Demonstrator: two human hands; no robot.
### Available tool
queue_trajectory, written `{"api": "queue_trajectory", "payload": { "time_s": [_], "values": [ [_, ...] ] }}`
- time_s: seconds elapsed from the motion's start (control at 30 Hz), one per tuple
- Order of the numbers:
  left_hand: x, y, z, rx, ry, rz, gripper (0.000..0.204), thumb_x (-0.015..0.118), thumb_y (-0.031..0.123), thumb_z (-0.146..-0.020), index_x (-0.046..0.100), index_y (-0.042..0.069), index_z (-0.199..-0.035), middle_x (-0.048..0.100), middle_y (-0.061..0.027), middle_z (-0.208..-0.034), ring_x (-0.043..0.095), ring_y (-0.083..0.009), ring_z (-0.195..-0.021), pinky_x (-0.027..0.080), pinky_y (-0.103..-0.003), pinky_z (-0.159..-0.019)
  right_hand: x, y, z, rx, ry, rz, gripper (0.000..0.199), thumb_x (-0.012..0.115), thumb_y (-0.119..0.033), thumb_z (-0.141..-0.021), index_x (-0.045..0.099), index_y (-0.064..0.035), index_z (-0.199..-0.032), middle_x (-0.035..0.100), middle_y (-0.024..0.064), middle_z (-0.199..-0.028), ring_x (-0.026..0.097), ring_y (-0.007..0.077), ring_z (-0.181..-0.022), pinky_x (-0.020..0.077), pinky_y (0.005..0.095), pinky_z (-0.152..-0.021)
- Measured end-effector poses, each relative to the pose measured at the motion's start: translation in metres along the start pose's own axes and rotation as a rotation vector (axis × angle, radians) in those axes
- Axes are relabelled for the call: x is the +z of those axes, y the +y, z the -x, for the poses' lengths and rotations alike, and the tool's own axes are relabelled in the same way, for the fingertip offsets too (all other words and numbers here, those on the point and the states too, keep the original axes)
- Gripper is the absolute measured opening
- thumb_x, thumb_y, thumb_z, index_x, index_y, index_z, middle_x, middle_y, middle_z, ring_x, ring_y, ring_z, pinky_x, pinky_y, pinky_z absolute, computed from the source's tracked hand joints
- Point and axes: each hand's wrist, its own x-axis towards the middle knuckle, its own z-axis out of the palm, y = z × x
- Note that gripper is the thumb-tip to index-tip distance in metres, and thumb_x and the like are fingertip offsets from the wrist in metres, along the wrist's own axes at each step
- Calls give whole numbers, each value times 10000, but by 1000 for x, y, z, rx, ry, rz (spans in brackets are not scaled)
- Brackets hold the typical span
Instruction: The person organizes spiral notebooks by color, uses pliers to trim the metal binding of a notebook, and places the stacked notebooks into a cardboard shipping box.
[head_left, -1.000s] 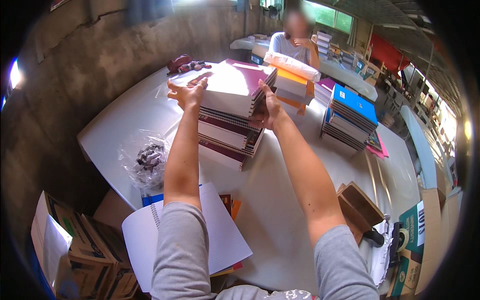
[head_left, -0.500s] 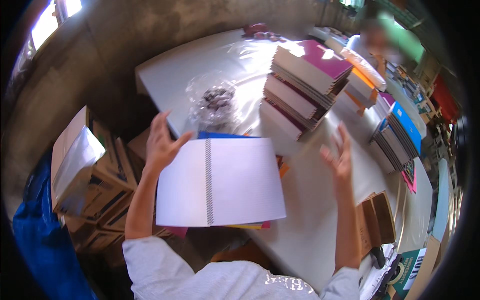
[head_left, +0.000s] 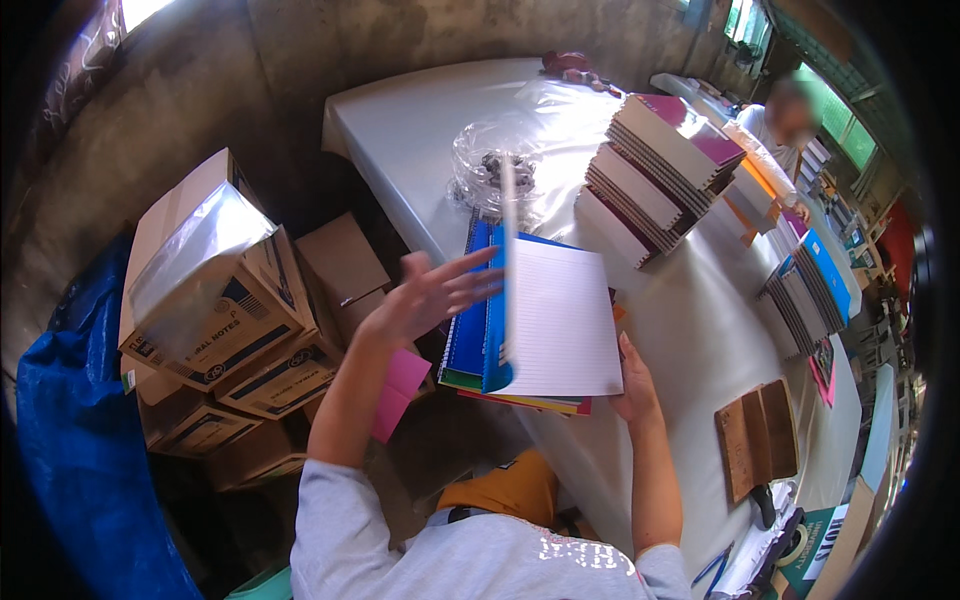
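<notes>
Right hand point(head_left: 635, 385) grips the near edge of the open notebook point(head_left: 560, 320): lined white page, blue cover standing on edge, lying atop a small stack at the table's point(head_left: 690, 330) near edge. Left hand point(head_left: 430, 295) open, fingers spread, beside the cover. White table; taller notebook stacks point(head_left: 655, 170) beyond. Cardboard boxes point(head_left: 230, 300) left, concrete wall point(head_left: 200, 80) behind.

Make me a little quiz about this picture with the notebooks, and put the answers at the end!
1. True or false: the open notebook shows lined pages.
2. Which hand rests at the notebook's lower corner: A) left hand B) right hand?
3. Fill in: the notebook's flipped cover is ____ in colour.

Key: 1 true. 2 B. 3 blue.
</notes>
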Motion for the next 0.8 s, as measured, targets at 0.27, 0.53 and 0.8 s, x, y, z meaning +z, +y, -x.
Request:
{"api": "queue_trajectory", "payload": {
  "time_s": [0.27, 0.53, 0.8],
  "values": [
    [-62, -84, -68, -276, 282, -577, 1077, 783, 393, -607, 147, 47, -1405, 317, -208, -1371, 383, -309, -1238, 318, -418, -1031, 29, -14, -4, 70, -188, 8, 833, 413, -691, -802, 340, -82, -1366, 393, 130, -1376, 389, 276, -1243, 319, 440, -1024],
    [-2, -68, -26, -324, 210, -484, 1197, 754, 319, -618, -106, 172, -1437, 253, -233, -1406, 297, -356, -1288, 274, -440, -1052, -8, 7, 14, 104, -49, 20, 689, 392, -616, -864, 380, -116, -1339, 461, 83, -1307, 439, 227, -1189, 390, 407, -962],
    [61, -131, 56, -553, 463, 57, 1152, 776, 408, -606, 12, 126, -1421, 321, -214, -1346, 394, -356, -1210, 376, -515, -961, 13, 3, 101, 314, 73, 214, 824, 571, -519, -805, 218, -62, -1392, 434, 172, -1289, 322, 304, -1295, 290, 472, -1053]
  ]
}}
